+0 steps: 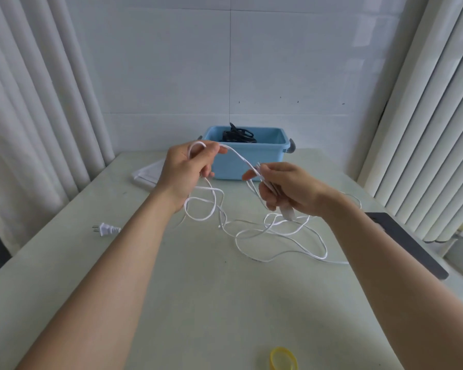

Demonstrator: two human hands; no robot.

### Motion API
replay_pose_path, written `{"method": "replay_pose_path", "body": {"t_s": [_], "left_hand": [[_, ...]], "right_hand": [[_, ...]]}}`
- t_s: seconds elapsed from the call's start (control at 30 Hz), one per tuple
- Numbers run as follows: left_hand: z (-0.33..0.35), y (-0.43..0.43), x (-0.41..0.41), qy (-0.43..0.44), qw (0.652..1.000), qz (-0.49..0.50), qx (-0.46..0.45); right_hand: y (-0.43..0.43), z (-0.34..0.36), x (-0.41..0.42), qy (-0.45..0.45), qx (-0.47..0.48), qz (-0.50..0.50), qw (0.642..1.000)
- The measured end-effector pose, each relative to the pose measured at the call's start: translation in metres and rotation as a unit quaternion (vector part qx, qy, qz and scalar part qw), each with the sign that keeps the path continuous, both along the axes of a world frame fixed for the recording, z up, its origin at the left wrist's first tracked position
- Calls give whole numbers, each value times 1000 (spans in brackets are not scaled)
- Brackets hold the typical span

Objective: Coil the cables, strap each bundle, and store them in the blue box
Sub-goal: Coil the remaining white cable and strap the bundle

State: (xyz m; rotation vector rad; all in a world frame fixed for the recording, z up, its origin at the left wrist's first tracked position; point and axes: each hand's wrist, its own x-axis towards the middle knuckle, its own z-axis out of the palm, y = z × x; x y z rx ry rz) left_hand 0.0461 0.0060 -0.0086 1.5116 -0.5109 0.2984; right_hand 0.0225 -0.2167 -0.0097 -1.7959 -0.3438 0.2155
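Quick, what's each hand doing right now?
Left hand: gripping a loop of the white cable.
Right hand: gripping gathered strands of the same cable.

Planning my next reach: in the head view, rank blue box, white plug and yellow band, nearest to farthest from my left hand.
From the left hand:
1. Blue box, just behind it.
2. White plug, left on the table.
3. Yellow band, at the near edge, to the right.

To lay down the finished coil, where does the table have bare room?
Bare: near middle of the pale green table, between the loose white cable and the yellow ring; also nearward of the white two-pin plug. Crowded: around the cable's loops, up to the blue plastic box.
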Motion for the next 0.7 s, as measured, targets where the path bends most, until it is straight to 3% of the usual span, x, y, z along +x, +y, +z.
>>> {"method": "replay_pose_path", "body": {"t_s": [0.13, 0.3, 0.4, 0.57, 0.7], "left_hand": [[-8, 6, 7, 11, 998, 56, 7], [-19, 4, 9, 34, 992, 52, 107], [-22, 2, 6, 48, 975, 4, 215], [-26, -10, -4, 83, 949, -76, 295], [-24, -9, -8, 91, 909, -128, 386]], "right_hand": [[7, 9, -8, 46, 62, 79, 994], [7, 17, -10, 90, 218, 84, 968], [4, 24, -7, 94, 351, 75, 929], [-9, 26, 5, 103, 548, 19, 830], [-24, 28, 15, 62, 608, -128, 781]]}}
